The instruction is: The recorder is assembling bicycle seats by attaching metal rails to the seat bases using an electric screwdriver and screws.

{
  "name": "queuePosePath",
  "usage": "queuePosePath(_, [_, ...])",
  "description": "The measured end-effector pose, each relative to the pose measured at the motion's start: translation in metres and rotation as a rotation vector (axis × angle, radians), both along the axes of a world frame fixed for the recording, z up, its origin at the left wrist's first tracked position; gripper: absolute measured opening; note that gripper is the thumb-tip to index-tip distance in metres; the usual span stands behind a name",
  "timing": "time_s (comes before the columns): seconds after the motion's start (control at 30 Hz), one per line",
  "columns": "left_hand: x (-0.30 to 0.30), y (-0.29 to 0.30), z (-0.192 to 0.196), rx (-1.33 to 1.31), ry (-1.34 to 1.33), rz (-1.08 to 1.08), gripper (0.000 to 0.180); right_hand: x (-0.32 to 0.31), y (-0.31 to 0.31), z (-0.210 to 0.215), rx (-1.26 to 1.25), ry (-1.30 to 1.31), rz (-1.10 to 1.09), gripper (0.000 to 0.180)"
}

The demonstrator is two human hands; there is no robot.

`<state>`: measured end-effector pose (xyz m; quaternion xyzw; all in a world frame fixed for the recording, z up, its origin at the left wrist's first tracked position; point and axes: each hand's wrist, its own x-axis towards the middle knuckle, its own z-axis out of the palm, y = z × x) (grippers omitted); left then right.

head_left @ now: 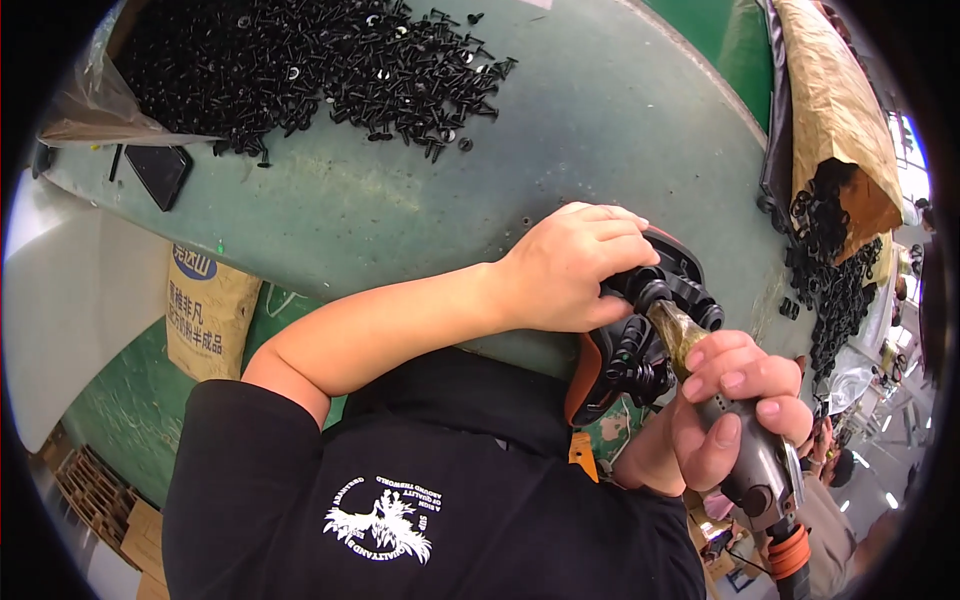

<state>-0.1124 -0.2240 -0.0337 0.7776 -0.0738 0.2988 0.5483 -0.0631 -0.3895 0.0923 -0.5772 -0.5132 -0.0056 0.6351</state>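
Black-and-orange part sat at near edge of worktop; left hand clamped fingers on it, right hand wrapped grey power tool. We judged part light, stiff, smooth; best gripped by outer shell.

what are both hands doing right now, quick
Left hand: curled, holding the black-and-orange part.
Right hand: closed around the grey power tool.
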Motion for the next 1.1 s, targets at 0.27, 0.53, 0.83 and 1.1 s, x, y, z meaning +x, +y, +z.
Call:
queuePosePath(0.27, [0.001,-0.006,-0.005,-0.026,-0.014,0.019,0.046,0.007,-0.002,-0.003,-0.044,-0.059,0.04,0.03])
queuePosePath(0.53, [0.002,-0.002,-0.007,-0.025,-0.044,0.017,0.044,0.005,0.031,0.0,-0.129,0.193,-0.06,0.025])
queuePosePath(0.83, [-0.037,0.0,0.025,0.018,0.101,-0.089,0.046,-0.014,-0.018,0.051,-0.041,0.069,0.051,0.036])
queuePosePath(1.1, [-0.035,0.114,0.013,0.872,0.347,0.398,0.019,-0.013,-0.061,0.032,0.17,0.186,-0.039,0.031])
